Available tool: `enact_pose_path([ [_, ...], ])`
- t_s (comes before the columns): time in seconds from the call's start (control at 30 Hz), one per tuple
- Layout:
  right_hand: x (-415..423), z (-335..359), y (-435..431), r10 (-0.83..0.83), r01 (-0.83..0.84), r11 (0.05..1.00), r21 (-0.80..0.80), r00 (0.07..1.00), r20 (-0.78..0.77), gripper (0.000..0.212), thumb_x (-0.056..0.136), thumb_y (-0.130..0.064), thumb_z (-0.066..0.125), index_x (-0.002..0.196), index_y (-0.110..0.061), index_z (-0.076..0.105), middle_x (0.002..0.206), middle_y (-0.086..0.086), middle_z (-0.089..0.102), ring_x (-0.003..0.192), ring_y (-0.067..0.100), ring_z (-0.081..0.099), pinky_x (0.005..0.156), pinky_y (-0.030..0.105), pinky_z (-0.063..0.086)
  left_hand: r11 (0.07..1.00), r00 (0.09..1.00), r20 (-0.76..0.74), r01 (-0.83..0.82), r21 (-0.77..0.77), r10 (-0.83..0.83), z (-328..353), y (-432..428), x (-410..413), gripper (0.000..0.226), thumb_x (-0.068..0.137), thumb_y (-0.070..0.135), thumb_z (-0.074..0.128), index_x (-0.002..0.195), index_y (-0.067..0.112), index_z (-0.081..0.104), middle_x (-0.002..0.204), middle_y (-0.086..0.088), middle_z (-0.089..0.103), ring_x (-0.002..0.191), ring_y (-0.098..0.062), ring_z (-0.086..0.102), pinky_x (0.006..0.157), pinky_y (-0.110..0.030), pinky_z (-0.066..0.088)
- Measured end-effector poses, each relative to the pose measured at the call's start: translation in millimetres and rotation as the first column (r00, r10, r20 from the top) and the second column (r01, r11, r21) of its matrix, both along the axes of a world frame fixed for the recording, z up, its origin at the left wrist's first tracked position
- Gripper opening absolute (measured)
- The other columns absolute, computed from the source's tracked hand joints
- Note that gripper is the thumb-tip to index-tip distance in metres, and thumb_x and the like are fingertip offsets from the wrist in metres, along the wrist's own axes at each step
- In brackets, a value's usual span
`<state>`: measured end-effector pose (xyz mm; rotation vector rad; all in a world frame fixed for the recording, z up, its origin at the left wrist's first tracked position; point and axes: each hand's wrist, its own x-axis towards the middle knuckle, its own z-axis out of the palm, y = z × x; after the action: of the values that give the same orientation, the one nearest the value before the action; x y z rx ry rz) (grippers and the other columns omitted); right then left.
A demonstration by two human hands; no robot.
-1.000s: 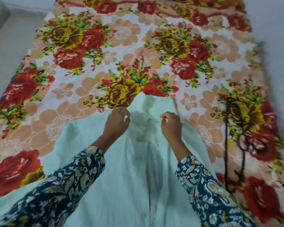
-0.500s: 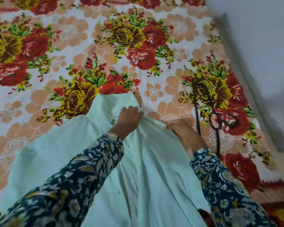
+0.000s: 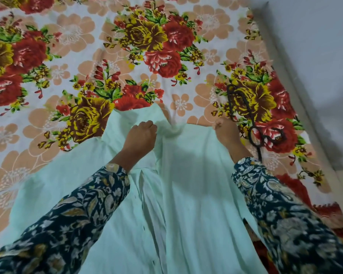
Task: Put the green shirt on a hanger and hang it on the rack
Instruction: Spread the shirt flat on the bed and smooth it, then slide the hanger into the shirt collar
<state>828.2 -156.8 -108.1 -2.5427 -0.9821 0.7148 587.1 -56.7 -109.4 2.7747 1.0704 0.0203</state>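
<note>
A pale green shirt [image 3: 188, 186] lies spread on a flowered bedsheet, collar end pointing away from me, button placket running down the middle. My left hand [image 3: 140, 138] is closed on the cloth by the collar. My right hand [image 3: 227, 133] grips the shirt's right shoulder edge and holds it out to the right. A dark hanger [image 3: 254, 133] lies on the sheet just right of my right hand, hook toward me; my sleeve hides its near end. No rack is in view.
The flowered bedsheet [image 3: 87, 62] covers the bed around the shirt. The bed's right edge [image 3: 297, 107] runs diagonally beside a grey floor [image 3: 321, 46]. Both forearms wear dark floral sleeves.
My right hand has moved out to the right along the shirt's shoulder, spreading the cloth. My left hand stays at the collar. The view has shifted right, bringing the hanger closer.
</note>
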Motion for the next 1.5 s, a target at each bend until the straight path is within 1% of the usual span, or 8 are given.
enact_pose_path([
  [0.17, -12.0, -7.8, -7.8, -0.056, 0.059, 0.995, 0.085, 0.997, -0.044, 0.018, 0.09, -0.009, 0.049, 0.098, 0.005, 0.058, 0.112, 0.022, 0.06, 0.1, 0.035, 0.058, 0.08, 0.037, 0.045, 0.975, 0.981, -0.067, 0.189, 0.116, -0.182, -16.3, -33.1, -2.0, 0.029, 0.068, 0.019, 0.043, 0.083, 0.015, 0.067, 0.094, -0.007, 0.068, 0.08, -0.029, 0.064, 0.061, -0.036, 0.051],
  [0.37, -14.3, -15.9, -23.8, -0.008, 0.012, 0.995, 0.103, 0.999, -0.039, 0.024, 0.083, -0.004, 0.055, 0.105, -0.003, 0.064, 0.109, 0.017, 0.062, 0.103, 0.033, 0.056, 0.084, 0.036, 0.047, 0.997, 0.99, -0.13, -0.047, 0.067, 0.056, -13.1, -32.3, 0.6, 0.019, 0.066, 0.01, 0.063, 0.083, 0.007, 0.068, 0.091, -0.012, 0.066, 0.08, -0.033, 0.062, 0.063, -0.04, 0.051],
  [0.63, 19.1, -6.3, -67.7, -0.461, 0.452, 0.887, 0.097, 0.882, 0.104, 0.028, 0.083, -0.012, 0.043, 0.104, -0.007, 0.061, 0.109, 0.021, 0.054, 0.106, 0.032, 0.049, 0.081, 0.041, 0.042, 0.718, 0.87, 0.226, -0.187, -0.67, 0.438, 16.8, -50.5, 88.2, 0.021, 0.091, 0.011, 0.048, 0.102, 0.001, 0.063, 0.109, -0.015, 0.063, 0.104, -0.029, 0.057, 0.09, -0.035, 0.044],
  [0.73, 40.4, -12.7, -90.1, -0.527, 0.547, 0.833, -0.078, 0.829, 0.185, 0.042, 0.09, -0.01, 0.045, 0.131, 0.0, 0.04, 0.138, 0.019, 0.04, 0.129, 0.038, 0.035, 0.098, 0.049, 0.039, 0.6, 0.874, 0.2, -0.123, -0.79, 0.442, 12.1, -55.6, 117.3, 0.021, 0.092, 0.014, 0.05, 0.1, 0.0, 0.063, 0.109, -0.017, 0.066, 0.103, -0.03, 0.06, 0.093, -0.038, 0.046],
  [0.87, 60.4, -22.0, -97.2, -0.49, 0.501, 0.853, -0.143, 0.865, 0.11, 0.046, 0.087, -0.012, 0.052, 0.129, 0.003, 0.04, 0.131, 0.022, 0.05, 0.124, 0.039, 0.044, 0.097, 0.046, 0.042, 0.538, 0.848, 0.199, -0.115, -0.835, 0.491, 6.5, -55.0, 128.7, 0.019, 0.089, 0.008, 0.048, 0.097, 0.0, 0.064, 0.106, -0.02, 0.066, 0.103, -0.034, 0.06, 0.095, -0.046, 0.047],
  [1.0, 67.2, -21.4, -97.1, -0.61, 0.609, 0.792, 0.029, 0.792, 0.02, 0.04, 0.079, -0.011, 0.057, 0.116, 0.004, 0.052, 0.12, 0.023, 0.056, 0.108, 0.04, 0.057, 0.087, 0.044, 0.047, 0.599, 0.816, 0.219, -0.183, -0.78, 0.535, 11.7, -51.4, 110.2, 0.019, 0.088, 0.005, 0.048, 0.099, 0.002, 0.063, 0.107, -0.016, 0.066, 0.102, -0.032, 0.06, 0.09, -0.037, 0.046],
  [1.23, 51.6, 21.2, -66.2, -0.427, 0.418, 0.834, 0.359, 0.902, -0.059, 0.028, 0.088, -0.002, 0.051, 0.114, 0.005, 0.06, 0.11, 0.018, 0.065, 0.103, 0.031, 0.059, 0.08, 0.029, 0.042, 0.764, 0.765, 0.103, -0.605, -0.227, 0.636, 8.8, -47.8, 0.3, 0.03, 0.077, 0.009, 0.06, 0.104, -0.001, 0.053, 0.108, -0.021, 0.053, 0.104, -0.039, 0.049, 0.078, -0.048, 0.046],
  [1.5, 10.1, 78.0, -26.7, -0.059, 0.204, 0.955, 0.214, 0.842, -0.536, 0.027, 0.084, 0.015, 0.045, 0.075, -0.004, 0.061, 0.055, 0.006, 0.058, 0.037, 0.008, 0.051, 0.04, 0.02, 0.041, 0.841, 0.831, -0.273, -0.529, -0.113, 0.485, -4.8, -38.1, -70.1, 0.033, 0.092, 0.024, 0.046, 0.115, 0.0, 0.046, 0.113, -0.019, 0.052, 0.104, -0.037, 0.053, 0.077, -0.045, 0.049],
])
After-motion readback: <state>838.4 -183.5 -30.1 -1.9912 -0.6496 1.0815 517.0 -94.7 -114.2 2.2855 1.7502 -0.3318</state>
